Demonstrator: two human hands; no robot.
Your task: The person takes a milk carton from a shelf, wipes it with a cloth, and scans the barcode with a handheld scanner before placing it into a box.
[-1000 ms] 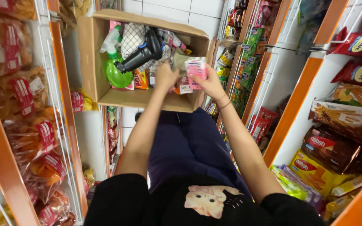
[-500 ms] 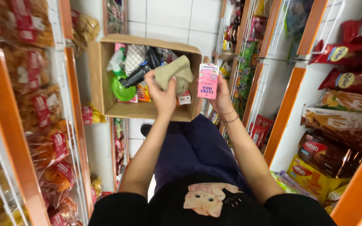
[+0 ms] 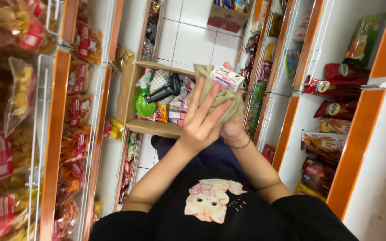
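Cloth [image 3: 220,96], olive, sits pressed by my left hand [image 3: 202,120] against the small pink-and-white box [image 3: 228,76] gripped in my right hand [image 3: 234,127], at twelve o'clock from my chest, wiping underway I judge; next, turning the box.

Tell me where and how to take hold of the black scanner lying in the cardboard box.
Grip the black scanner by its handle, the long bar that points down-left over the green bottle, coming from above through the cardboard box's open top. The handle lies free on top of the other goods, while the bulky head sits against packets, so the fingers can best close across the slim bar.
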